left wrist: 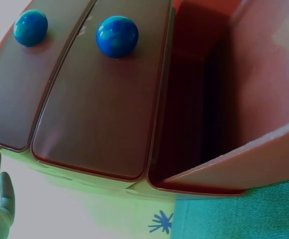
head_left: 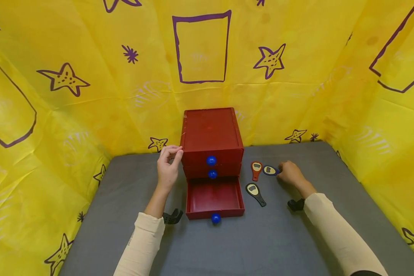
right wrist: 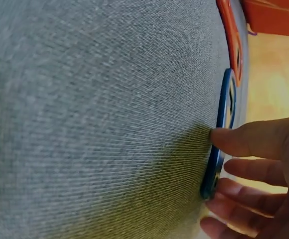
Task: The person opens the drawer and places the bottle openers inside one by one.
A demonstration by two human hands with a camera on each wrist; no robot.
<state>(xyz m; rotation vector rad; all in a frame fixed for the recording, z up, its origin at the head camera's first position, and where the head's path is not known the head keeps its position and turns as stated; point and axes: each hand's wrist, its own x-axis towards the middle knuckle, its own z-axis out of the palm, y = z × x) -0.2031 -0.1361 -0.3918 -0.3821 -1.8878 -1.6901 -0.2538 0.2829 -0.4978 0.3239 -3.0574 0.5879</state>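
Note:
A red three-drawer cabinet (head_left: pixel 210 130) stands at the back middle, its bottom drawer (head_left: pixel 193 211) pulled out with nothing inside. My left hand (head_left: pixel 168 166) rests its fingertips at the cabinet's upper left front edge, fingers loosely bent and holding nothing. In the left wrist view, the upper two drawers are closed. To the right of the cabinet, my right hand (head_left: pixel 293 174) pinches the handle of a blue bottle opener (head_left: pixel 270 170), which lies flat on the table. In the right wrist view, the thumb (right wrist: pixel 226 141) touches one side of that handle and the fingers are at the other.
A red bottle opener (head_left: pixel 256 168) lies between the blue one and the cabinet. Closer to me is a black bottle opener (head_left: pixel 258 194), slanted beside the drawer. Blue round knobs (head_left: pixel 216 218) stick out from the drawers. Yellow patterned cloth (head_left: pixel 151 76) surrounds the grey table (head_left: pixel 262 245).

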